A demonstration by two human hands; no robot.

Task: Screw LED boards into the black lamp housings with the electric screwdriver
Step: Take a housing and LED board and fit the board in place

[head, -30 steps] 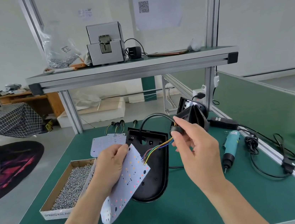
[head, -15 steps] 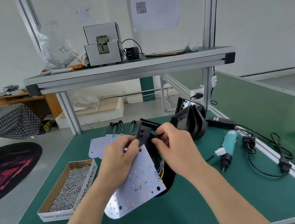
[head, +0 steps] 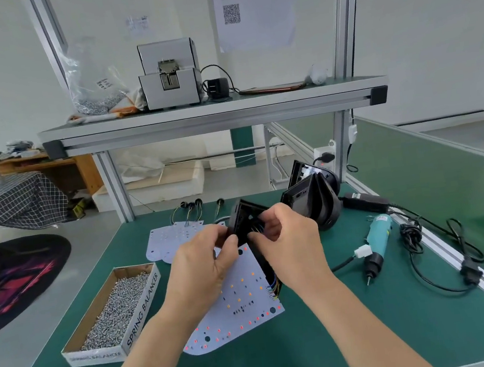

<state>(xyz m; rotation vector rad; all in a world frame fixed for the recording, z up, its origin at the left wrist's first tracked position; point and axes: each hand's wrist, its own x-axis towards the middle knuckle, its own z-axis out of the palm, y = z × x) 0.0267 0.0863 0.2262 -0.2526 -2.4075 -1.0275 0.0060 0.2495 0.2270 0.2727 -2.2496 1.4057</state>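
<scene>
Hands meet mid-table: left hand (head: 202, 267) clamps board (head: 243, 302) against tilted housing (head: 243, 216), right hand (head: 288, 247) grips housing where wires (head: 273, 286) feed through. Tug hard and wires may tear off board; screwdriver (head: 377, 238) lies right, untouched.

Cardboard box (head: 143, 310) of screws, near left on the bench: "SPRING BALANCER" in dark capitals along its long right wall, and the same words again on its near end wall. Paper sheet (head: 256, 23) on the far wall: a QR code (head: 231, 13) and lines of print too small to read. White label (head: 103, 83) on the plastic bag, far left on the shelf: illegible. Black power adapter (head: 365, 202), right: label illegible.
</scene>
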